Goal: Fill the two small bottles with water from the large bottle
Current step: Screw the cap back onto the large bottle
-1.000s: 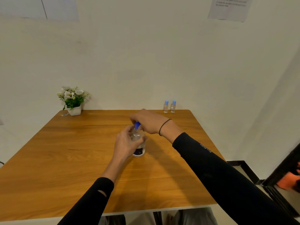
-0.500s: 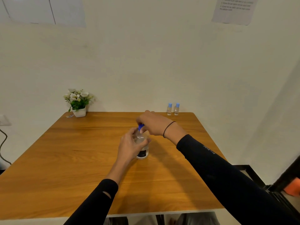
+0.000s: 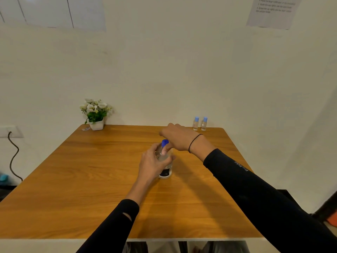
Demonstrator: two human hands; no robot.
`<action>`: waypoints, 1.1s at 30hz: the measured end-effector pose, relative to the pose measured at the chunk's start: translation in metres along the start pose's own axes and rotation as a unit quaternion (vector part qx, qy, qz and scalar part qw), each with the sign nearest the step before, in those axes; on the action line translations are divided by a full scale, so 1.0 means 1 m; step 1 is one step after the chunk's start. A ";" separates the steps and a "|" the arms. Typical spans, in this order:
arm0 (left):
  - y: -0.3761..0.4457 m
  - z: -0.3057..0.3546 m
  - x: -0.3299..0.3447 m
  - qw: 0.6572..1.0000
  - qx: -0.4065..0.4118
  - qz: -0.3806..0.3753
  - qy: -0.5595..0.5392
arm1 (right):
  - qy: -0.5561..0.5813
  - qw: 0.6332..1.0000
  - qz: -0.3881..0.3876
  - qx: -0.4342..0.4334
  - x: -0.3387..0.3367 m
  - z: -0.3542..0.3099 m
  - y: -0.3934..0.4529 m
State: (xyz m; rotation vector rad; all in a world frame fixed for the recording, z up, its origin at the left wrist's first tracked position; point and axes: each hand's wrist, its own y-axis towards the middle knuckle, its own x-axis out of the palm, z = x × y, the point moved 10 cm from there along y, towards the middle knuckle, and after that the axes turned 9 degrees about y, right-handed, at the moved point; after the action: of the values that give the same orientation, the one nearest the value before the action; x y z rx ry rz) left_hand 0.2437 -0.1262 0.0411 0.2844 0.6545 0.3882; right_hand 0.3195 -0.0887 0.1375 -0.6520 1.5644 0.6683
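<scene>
My left hand (image 3: 152, 166) wraps the clear, slippery, thin-walled plastic large bottle (image 3: 165, 167) at its shoulder while my right hand's (image 3: 177, 138) fingers (image 3: 166, 148) pinch its blue screw cap (image 3: 164, 142).

A plain office-like room is suggested by a wooden table (image 3: 91, 179), bare white wall (image 3: 164, 70), taped instruction sheet (image 3: 272, 11) and potted flowers (image 3: 94, 114).
</scene>
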 end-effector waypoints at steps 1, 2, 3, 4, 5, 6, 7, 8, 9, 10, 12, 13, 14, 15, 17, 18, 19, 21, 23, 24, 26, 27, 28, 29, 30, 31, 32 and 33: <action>0.000 0.000 0.000 1.000 0.000 -0.001 0.000 | 0.019 1.000 -0.007 -0.007 0.001 -0.001 -0.001; 0.001 0.000 0.001 1.000 0.000 -0.002 0.001 | 0.040 0.999 -0.011 -0.015 0.002 -0.002 -0.001; 0.001 0.000 0.001 1.000 0.001 -0.002 0.002 | 0.049 0.998 -0.013 -0.022 0.003 -0.002 -0.001; 0.000 0.000 0.002 1.000 0.001 -0.002 0.002 | 0.044 0.999 -0.011 -0.023 0.004 -0.001 -0.001; 0.000 0.000 0.002 1.000 0.002 -0.002 0.002 | 0.039 0.999 -0.006 -0.012 0.004 0.001 -0.001; 0.000 0.000 0.002 1.000 0.003 -0.002 0.002 | 0.031 1.000 0.004 0.003 0.002 0.004 0.001; 0.000 -0.001 0.002 1.000 0.004 0.000 0.002 | 0.014 1.000 0.012 0.010 0.001 0.005 0.001; -0.001 -0.002 0.002 1.000 0.004 0.001 0.001 | -0.001 1.000 0.014 0.010 0.002 0.005 0.002; 0.000 -0.003 0.002 1.000 0.003 0.001 0.000 | -0.009 1.000 0.010 0.005 0.004 0.004 0.002; 0.000 -0.004 0.003 1.000 0.002 0.001 -0.002 | 0.005 1.000 0.000 0.000 0.006 0.003 0.002; 0.001 -0.005 0.004 1.000 -0.001 -0.002 -0.004 | 0.058 0.998 -0.016 -0.019 0.008 0.000 0.001; 0.001 -0.005 0.004 1.000 -0.003 -0.003 -0.002 | 0.062 0.998 -0.016 -0.029 0.008 -0.003 0.000; 0.001 -0.006 0.004 1.000 -0.004 -0.005 0.001 | 0.049 0.998 -0.011 -0.032 0.007 -0.004 -0.001; 0.001 -0.005 0.004 1.000 -0.003 -0.005 0.002 | 0.031 0.999 0.000 -0.024 0.006 -0.003 -0.001; -0.002 -0.003 0.001 1.000 0.006 0.001 -0.005 | -0.007 0.999 0.031 0.005 0.003 0.004 0.000; -0.002 -0.002 0.000 1.000 0.010 0.004 -0.008 | -0.022 0.999 0.041 0.009 0.003 0.006 -0.001; -0.002 -0.002 0.001 1.000 0.011 0.004 -0.010 | -0.022 0.999 0.045 0.008 0.004 0.007 -0.001; -0.001 -0.004 0.002 1.000 0.006 0.004 -0.003 | 0.027 0.999 0.031 -0.008 0.006 0.007 -0.003; 0.000 -0.005 0.002 1.000 0.001 0.005 0.014 | 0.067 0.997 0.010 -0.032 0.009 0.003 -0.005; 0.000 -0.006 0.002 1.000 0.002 0.006 0.018 | 0.060 0.998 0.010 -0.034 0.009 0.001 -0.006; -0.001 -0.004 0.001 1.000 0.006 0.009 0.011 | 0.004 0.999 0.038 -0.006 0.006 0.004 -0.005; -0.002 -0.003 0.000 1.000 0.009 0.011 0.004 | -0.033 0.998 0.054 0.008 0.005 0.006 -0.004; -0.003 -0.002 0.000 1.000 0.010 0.011 -0.002 | -0.055 0.996 0.063 0.014 0.003 0.006 -0.004; -0.003 -0.002 0.000 1.000 0.010 0.011 -0.006 | -0.050 0.997 0.064 0.013 0.004 0.006 -0.004; -0.003 -0.002 0.001 1.000 0.009 0.010 -0.006 | -0.026 0.998 0.057 0.008 0.006 0.006 -0.004; -0.003 -0.002 0.002 1.000 0.005 0.009 -0.003 | 0.015 0.999 0.043 -0.002 0.007 0.006 -0.005; -0.002 -0.004 0.002 1.000 0.002 0.008 0.001 | 0.055 0.998 0.028 -0.010 0.008 0.005 -0.006; -0.001 -0.005 0.002 1.000 -0.001 0.009 0.005 | 0.078 0.997 0.019 -0.018 0.008 0.004 -0.008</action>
State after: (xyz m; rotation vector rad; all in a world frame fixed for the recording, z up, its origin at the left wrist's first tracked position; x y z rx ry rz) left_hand 0.2427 -0.1258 0.0355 0.2869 0.6626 0.4075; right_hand 0.3274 -0.0915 0.1293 -0.7175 1.7167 0.6892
